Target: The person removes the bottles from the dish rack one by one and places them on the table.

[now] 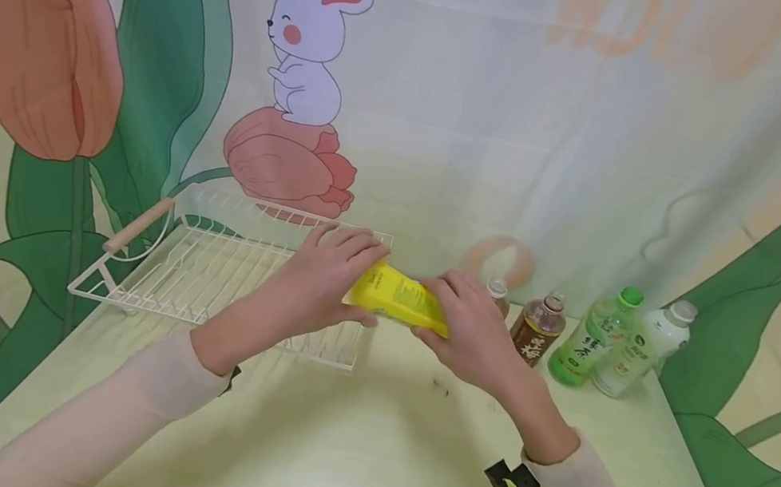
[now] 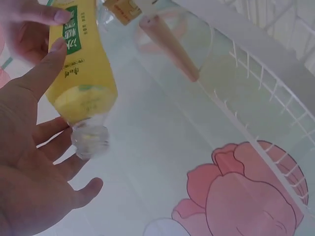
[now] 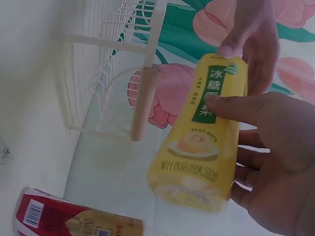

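Observation:
A yellow drink bottle (image 1: 399,297) is held sideways above the table between both hands. My left hand (image 1: 324,280) holds its left end, thumb on the label and fingers behind, as the left wrist view shows; the clear neck (image 2: 91,140) sticks out there. The right hand (image 1: 475,325) grips the base end, its thumb across the green label panel (image 3: 209,93) and the fingers round the back. Behind the left hand stands a white wire rack (image 1: 213,275) with a wooden handle (image 1: 139,225).
To the right of the hands stand a dark brown bottle (image 1: 538,329), a green tea bottle (image 1: 592,339) and a white-and-green bottle (image 1: 639,348). Another bottle (image 1: 498,292) is partly hidden behind the right hand. A printed curtain (image 1: 448,121) hangs behind the table (image 1: 367,450).

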`<move>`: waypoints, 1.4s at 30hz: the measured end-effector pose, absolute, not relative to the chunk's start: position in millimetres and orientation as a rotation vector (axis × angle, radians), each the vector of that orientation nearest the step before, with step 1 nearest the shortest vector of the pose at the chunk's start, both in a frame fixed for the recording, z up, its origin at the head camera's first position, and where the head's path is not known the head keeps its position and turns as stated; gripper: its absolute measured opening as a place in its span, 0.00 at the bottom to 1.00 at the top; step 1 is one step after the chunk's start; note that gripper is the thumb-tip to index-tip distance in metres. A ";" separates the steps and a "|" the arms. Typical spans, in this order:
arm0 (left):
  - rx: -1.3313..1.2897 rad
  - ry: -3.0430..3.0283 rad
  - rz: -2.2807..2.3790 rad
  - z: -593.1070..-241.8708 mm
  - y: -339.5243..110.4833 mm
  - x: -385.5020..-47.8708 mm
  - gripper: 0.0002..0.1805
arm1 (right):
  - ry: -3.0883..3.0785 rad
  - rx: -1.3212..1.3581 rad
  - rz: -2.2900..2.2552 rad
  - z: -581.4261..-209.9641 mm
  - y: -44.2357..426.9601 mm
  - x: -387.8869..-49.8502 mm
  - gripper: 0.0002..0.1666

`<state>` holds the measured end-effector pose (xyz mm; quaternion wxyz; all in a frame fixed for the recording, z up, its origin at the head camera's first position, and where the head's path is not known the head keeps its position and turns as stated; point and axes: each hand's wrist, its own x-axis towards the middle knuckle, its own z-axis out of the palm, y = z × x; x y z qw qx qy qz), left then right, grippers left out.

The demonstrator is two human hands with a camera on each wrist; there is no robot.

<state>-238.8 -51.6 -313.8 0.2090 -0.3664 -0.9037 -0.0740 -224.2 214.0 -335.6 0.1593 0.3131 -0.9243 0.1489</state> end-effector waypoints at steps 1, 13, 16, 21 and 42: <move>-1.002 -2.505 -0.238 -312.5 -54.3 -239.5 0.54 | -2.660 0.882 0.470 -337.9 215.6 -226.2 0.37; -0.792 -2.468 -0.845 -331.9 -94.5 -233.7 0.54 | -2.702 0.672 1.076 -362.4 225.6 -241.2 0.38; -0.751 -2.646 -0.866 -350.9 -103.9 -227.4 0.55 | -2.673 0.641 1.173 -375.6 223.4 -245.1 0.37; -0.810 -2.851 -0.713 -380.7 -115.1 -217.3 0.58 | -2.590 0.608 1.232 -401.4 216.9 -253.0 0.36; -0.963 -3.020 -0.375 -414.0 -116.7 -205.2 0.55 | -2.649 0.307 1.498 -461.9 206.3 -282.3 0.35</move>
